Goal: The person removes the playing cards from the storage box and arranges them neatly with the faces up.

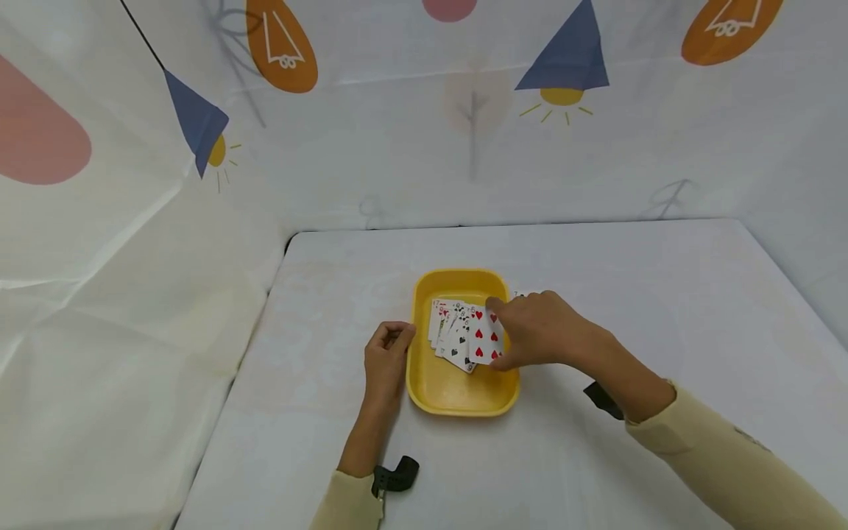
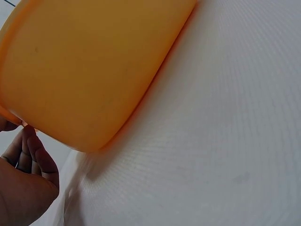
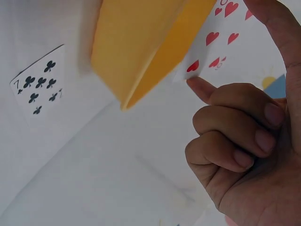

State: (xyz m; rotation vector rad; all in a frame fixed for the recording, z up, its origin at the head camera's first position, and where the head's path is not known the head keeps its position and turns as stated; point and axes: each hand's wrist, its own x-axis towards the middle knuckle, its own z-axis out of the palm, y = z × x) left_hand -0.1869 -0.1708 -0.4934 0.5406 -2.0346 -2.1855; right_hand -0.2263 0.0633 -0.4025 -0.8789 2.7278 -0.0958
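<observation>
A yellow plastic tray (image 1: 457, 397) stands on the white table with several overlapping playing cards (image 1: 457, 344) fanned out in it. My right hand (image 1: 546, 330) reaches over the tray's right side and holds a six of hearts (image 1: 486, 340) between thumb and index finger at its opposite edges. In the right wrist view this card (image 3: 211, 40) shows beyond the tray's rim, and the other fingers curl into the palm. On the left side, my left hand (image 1: 386, 362) pinches the tray's rim, as the left wrist view shows beside the outer wall (image 2: 94, 70).
A seven of clubs (image 3: 42, 84) lies face up on the table right of the tray, mostly hidden behind the right hand in the head view. White fabric walls (image 1: 397, 147) with printed lamps and bulbs rise behind and beside the table (image 1: 318, 309).
</observation>
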